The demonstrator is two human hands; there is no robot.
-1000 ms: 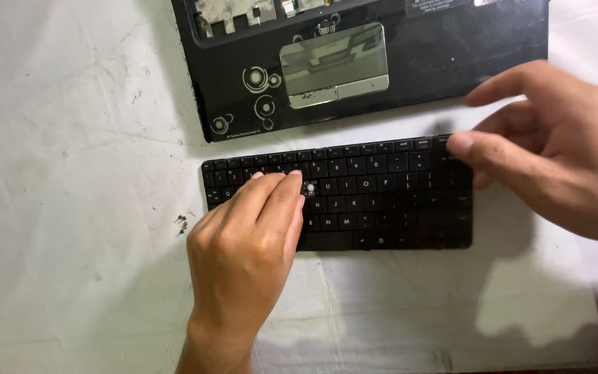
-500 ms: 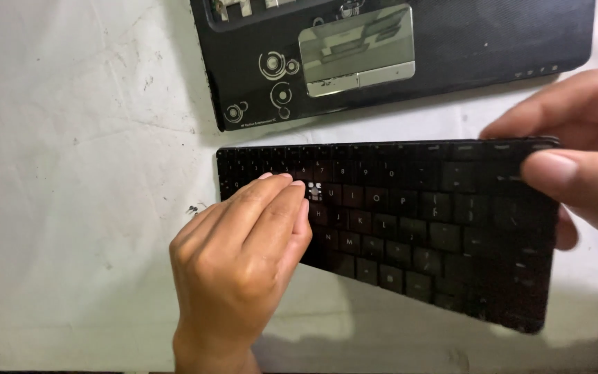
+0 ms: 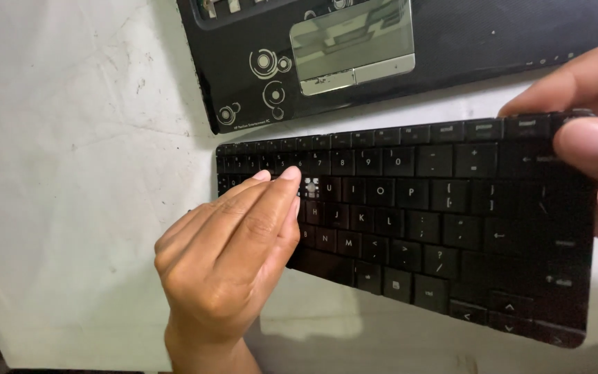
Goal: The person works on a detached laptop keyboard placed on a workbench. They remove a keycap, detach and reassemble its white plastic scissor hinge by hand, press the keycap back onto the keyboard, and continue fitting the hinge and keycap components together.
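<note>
Head view took in one white work surface (image 3: 70, 173), scuffed and creased, with everything else lying on it or held over it. Largest on it was one black laptop palm-rest cover (image 3: 451, 55) at the top, printed with pale ring shapes near its left corner and carrying a single silver touchpad (image 3: 351, 45) with its button strip below.

Next in size came one black laptop keyboard (image 3: 410, 215), loose from the machine and tilted, its right end lifted nearer the camera and its left end low by the surface, just below the cover and apart from it. It looked thin and light, a flat panel likely to flex if twisted, with keycaps that could snap off; the bare edges and corners seemed the safest places to take hold, not the keys.

Two hands were in view. One right hand (image 3: 590, 138) pinched the keyboard's upper right corner, thumb on the key face and fingers curled behind the top edge. One left hand (image 3: 233, 256) lay on the keyboard's left part, fingers straight and pressed together, their tips touching the keys beside one small gap (image 3: 311, 185) where a keycap was missing and a pale mechanism showed.
</note>
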